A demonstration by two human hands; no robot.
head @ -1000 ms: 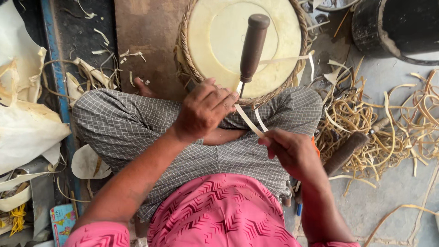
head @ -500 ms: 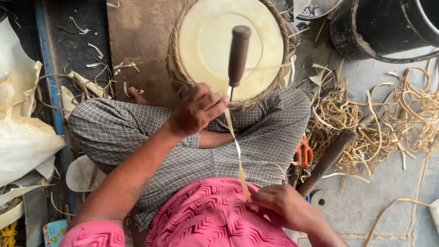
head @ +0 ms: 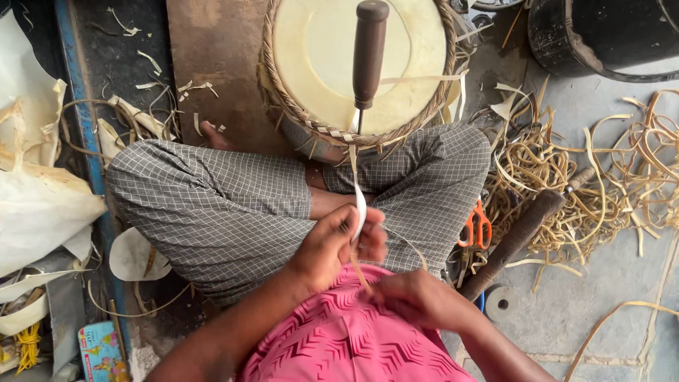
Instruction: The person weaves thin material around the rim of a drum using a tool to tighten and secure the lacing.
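Seated person, legs crossed, checked trousers, pink shirt. Landmark for all positions: the round basket (head: 361,67), lying rim-up on the floor just beyond the knees, pale base showing inside a woven cane rim.

Awl (head: 369,56): dark wooden handle, thin metal shaft, tip stuck into the near edge of the basket's rim weave. No hand is on it. Judged to be parked there to hold a gap open in the weave, though the gap itself is too small to confirm.

Cane strip (head: 358,194): pale, flat, runs from the near rim of the basket, right by the awl tip, straight toward the person's lap. It looks taut, likely pulled to tighten the binding.

Left hand (head: 338,244): nearer the person than the basket, above the lap. Fingers pressed together, pinching the strip between thumb and fingers, a grip suited to pulling without slipping.

Right hand (head: 419,301): closer still to the body, against the shirt, fingers curled and closed. It appears to grip the thin tail end of the strip; the exact contact is hidden.

Right of the basket: loose pile of cane offcuts (head: 566,191) on the floor, orange-handled scissors (head: 477,226) and a dark cylindrical tool handle (head: 516,237) at its near edge, within reach. Dark bucket (head: 601,35) further right. Left of the basket: scattered shavings, pale sacking (head: 35,205).
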